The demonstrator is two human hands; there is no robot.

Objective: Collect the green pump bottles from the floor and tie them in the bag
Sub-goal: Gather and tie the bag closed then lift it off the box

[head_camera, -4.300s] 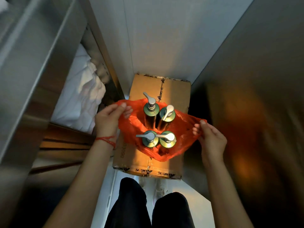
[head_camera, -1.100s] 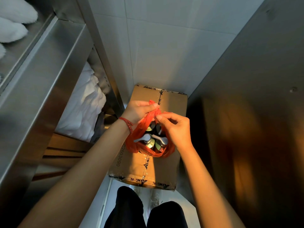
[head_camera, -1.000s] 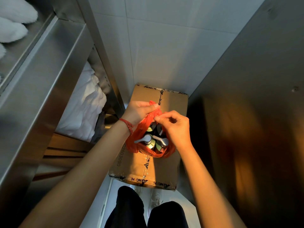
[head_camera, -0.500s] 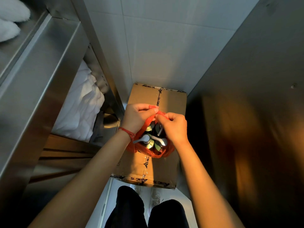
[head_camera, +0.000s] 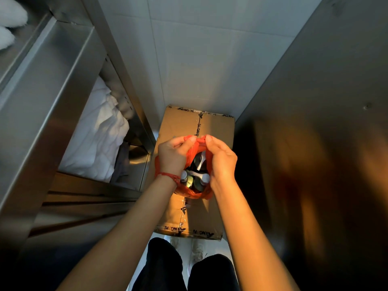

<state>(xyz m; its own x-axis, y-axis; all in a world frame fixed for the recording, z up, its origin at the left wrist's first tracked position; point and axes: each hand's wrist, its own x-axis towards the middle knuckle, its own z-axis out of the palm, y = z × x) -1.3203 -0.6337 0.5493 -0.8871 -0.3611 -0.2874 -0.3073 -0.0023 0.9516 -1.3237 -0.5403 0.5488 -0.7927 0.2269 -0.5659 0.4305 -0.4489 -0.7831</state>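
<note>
— What is in the frame?

— A person's left hand [head_camera: 173, 156] and right hand [head_camera: 221, 159] meet above a thin orange plastic bag [head_camera: 190, 191] that sits on a taped brown cardboard box [head_camera: 201, 215]. The fingertips of both hands pinch the bag's gathered top edges together at one point, thumbs nearly touching.

— And the bottles?

— The green pump bottles with silver dispenser heads [head_camera: 196, 176] stand inside the bag, visible through the gap between the two palms. How many are there cannot be told from this angle.

— Any writing?

— Black print runs along the box's sealing tape, at the near and far edges and down the centre seam; only fragments like "ING AI" can be made out, upside down at the near edge. The rest is too small to read.

— What surrounds it?

— A red string bracelet [head_camera: 168, 176] circles the left wrist. A stainless-steel shelf unit [head_camera: 54, 85] at left holds crumpled white linen [head_camera: 98, 135]. A white tiled wall [head_camera: 210, 59] stands behind the box, a dark metal panel [head_camera: 315, 122] at right.
</note>
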